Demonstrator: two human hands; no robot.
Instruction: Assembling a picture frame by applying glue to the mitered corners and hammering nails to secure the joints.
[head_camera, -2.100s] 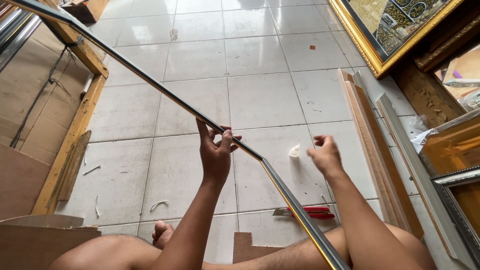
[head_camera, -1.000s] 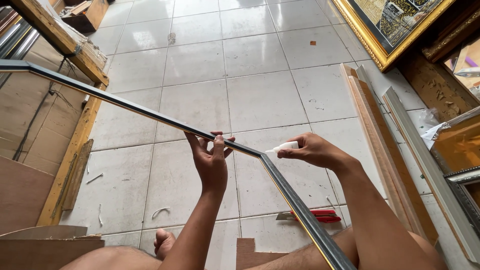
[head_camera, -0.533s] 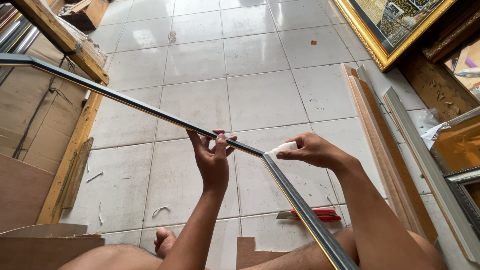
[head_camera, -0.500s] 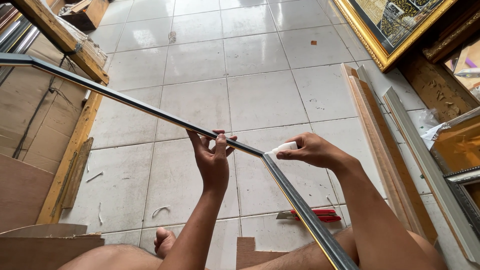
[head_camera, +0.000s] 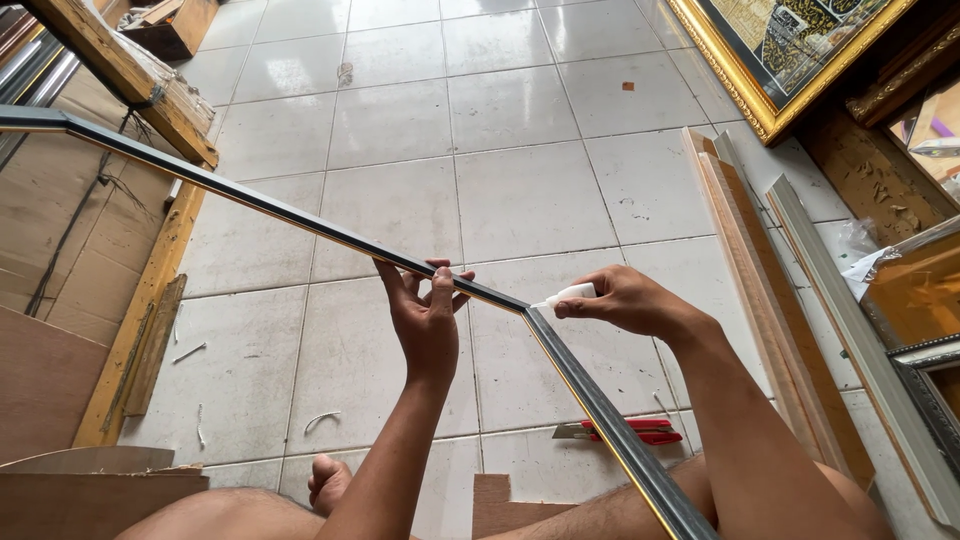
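Two dark frame mouldings with a thin gold line meet at a mitred corner (head_camera: 525, 308) in front of me. One long moulding (head_camera: 250, 205) runs up to the far left, the other moulding (head_camera: 610, 420) comes down toward my lap. My left hand (head_camera: 428, 312) holds the long piece just left of the corner, fingers wrapped over its top. My right hand (head_camera: 625, 300) pinches a small white glue tube (head_camera: 568, 294) with its tip at the corner joint.
A red-handled utility knife (head_camera: 620, 431) lies on the white tiled floor by my leg. Wooden moulding strips (head_camera: 760, 300) lie at the right beside a gold-framed picture (head_camera: 780, 60). Timber beams (head_camera: 130, 75) and cardboard stand at the left. My foot (head_camera: 325, 480) rests on the floor.
The two moulding pieces have been brought together into a corner. My right hand picked up the white tube from the floor and now holds its tip at the joint.
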